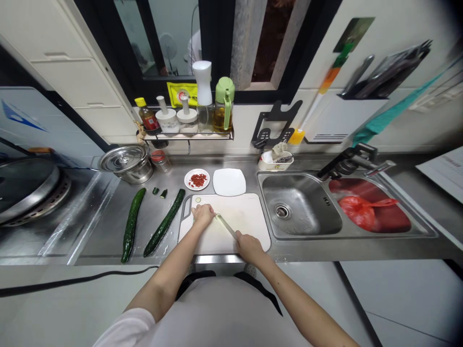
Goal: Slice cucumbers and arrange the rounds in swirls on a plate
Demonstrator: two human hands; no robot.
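Observation:
My right hand (249, 246) is wrapped round the handle of a knife (227, 226), its blade pointing up and left over a white cutting board (249, 217). By the knife's tip, the bent fingers of my left hand (203, 215) press down on the board. What they hold is mostly hidden; a little green shows at the hand's edge. A round cucumber slice (198, 199) lies flat near the board's upper left corner. To the left, on the steel counter, are a whole cucumber (133, 224), a second cucumber (165, 224) with a cut end, and two short cucumber ends (163, 193).
Behind the board stand a small plate of chopped red bits (197, 180) and a white square plate (229, 182). A double sink (302, 205) is at right, with a red bag (358, 212) in one basin. A lidded pot (127, 165) and a pan (27, 185) are at left.

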